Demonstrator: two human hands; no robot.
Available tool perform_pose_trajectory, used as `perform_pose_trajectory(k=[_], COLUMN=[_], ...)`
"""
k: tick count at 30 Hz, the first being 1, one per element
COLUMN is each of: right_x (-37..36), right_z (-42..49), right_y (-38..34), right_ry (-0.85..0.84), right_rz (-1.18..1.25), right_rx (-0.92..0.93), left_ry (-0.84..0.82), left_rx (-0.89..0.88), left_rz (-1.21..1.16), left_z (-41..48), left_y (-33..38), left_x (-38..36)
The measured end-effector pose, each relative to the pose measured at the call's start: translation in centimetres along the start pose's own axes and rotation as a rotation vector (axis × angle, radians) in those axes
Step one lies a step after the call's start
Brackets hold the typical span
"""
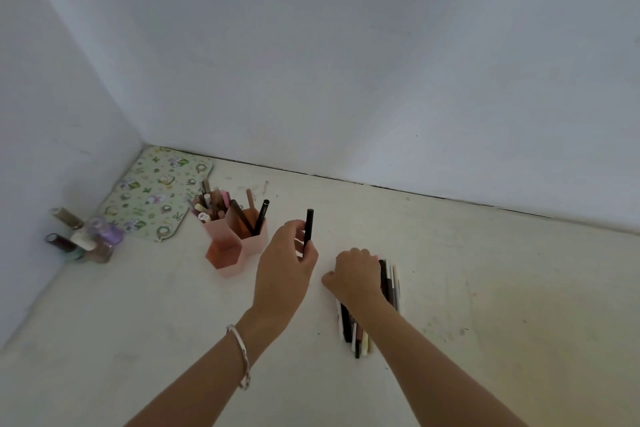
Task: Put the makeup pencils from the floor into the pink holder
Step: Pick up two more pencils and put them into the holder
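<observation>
The pink holder point(225, 253) with hexagonal cells stands on the white floor left of centre, with several pencils upright in its back cells and its front cell empty. My left hand point(285, 263) is just right of it, gripping a black makeup pencil point(308, 227) held upright. My right hand point(355, 276) rests palm down on a pile of makeup pencils point(356, 333) lying on the floor; its fingers curl over the pile's far end, and I cannot see whether they grip one.
A patterned green mat point(156, 194) lies in the corner behind the holder. Several nail polish bottles point(85, 239) stand by the left wall. Walls close the space at the back and left. A silver bracelet point(240, 350) is on my left wrist.
</observation>
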State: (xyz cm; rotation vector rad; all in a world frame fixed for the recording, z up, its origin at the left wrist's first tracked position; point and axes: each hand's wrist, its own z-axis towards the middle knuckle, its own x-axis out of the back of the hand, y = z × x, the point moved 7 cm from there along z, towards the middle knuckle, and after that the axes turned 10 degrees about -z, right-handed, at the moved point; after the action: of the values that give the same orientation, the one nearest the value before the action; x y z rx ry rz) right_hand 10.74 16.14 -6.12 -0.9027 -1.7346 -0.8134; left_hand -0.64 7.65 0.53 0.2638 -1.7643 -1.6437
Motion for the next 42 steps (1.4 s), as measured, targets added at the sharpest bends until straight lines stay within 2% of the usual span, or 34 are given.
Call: perform_pose_trajectory(k=[12,15,17,19,24,26,28,34,36,42], right_x=[0.0,1.5,4.8,9.5,18.2,19.3,19.4,16.5,15.6,12.2], right_z=[1.0,1.1,1.2,1.1,0.1,-0.7,-1.2,-1.7,-1.6,-0.6], right_y=[-2.0,-0.9,0.1,1.5,3.1,2.6,1.7,-1.8,-3.3,-8.5], right_ry=[-0.010,0.000,0.106,0.276,0.520,0.564,0.598,0.615,0.611,0.541], right_rz=[-0.110,-0.030,0.048,0.272,1.213,1.407,1.488,1.431,1.346,1.020], right_rx=[0.036,-0.009,-0.025,-0.056,-0.024,0.014,0.037,0.090,0.134,0.260], left_ry=[0.019,0.017,0.025,0.089,0.413,0.452,0.426,0.335,0.368,0.446], left_rx=[-0.010,-0.031,-0.070,-0.113,-0.183,-0.218,-0.265,-0.423,-0.404,-0.449], left_rz=[0.034,-0.001,-0.049,-0.070,-0.112,-0.026,0.157,0.765,0.740,0.455], left_z=[-0.2,-0.2,0.1,0.9,3.8,4.4,4.8,4.5,4.4,3.0], left_y=[-0.4,0.2,1.1,2.0,3.4,3.5,3.3,1.3,1.1,3.3], left_x=[1.0,1.8,2.9,4.8,11.3,12.3,12.0,9.9,10.5,13.6])
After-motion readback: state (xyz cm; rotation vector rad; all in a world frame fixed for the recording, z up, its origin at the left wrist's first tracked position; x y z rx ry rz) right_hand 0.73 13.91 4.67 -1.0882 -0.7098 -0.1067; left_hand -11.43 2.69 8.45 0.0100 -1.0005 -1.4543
